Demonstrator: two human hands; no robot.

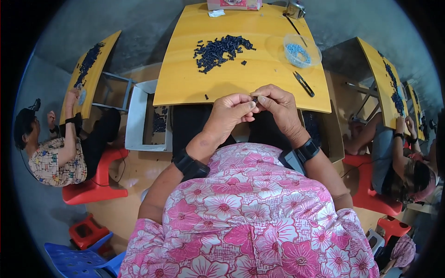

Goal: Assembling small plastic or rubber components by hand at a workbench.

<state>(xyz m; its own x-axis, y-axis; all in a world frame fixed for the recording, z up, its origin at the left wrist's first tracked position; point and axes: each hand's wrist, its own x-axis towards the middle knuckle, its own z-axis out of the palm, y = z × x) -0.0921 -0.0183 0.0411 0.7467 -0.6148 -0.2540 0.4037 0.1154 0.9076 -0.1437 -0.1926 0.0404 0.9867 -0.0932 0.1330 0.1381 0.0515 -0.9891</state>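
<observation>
My left hand [228,112] and my right hand [281,107] meet over the table's near edge, thumbs and forefingers pinched together. Between the fingertips shows a small black piece [254,99], mostly covered, so its exact kind is hard to make out. It resembles the short black tube-like pieces [221,52] heaped farther back on the yellow table [185,88]. One loose black piece [206,97] lies left of my hands. To the right are black thread snips [303,84] and a clear round tub [313,52] of small light-blue parts [297,54].
A metal tin [295,9], a dark thin stick [295,28] and a pink-and-white box [234,4] occupy the far side. Open cartons [136,116] stand below the table. Other people sit on red stools [99,176] at yellow tables [103,60] on both sides.
</observation>
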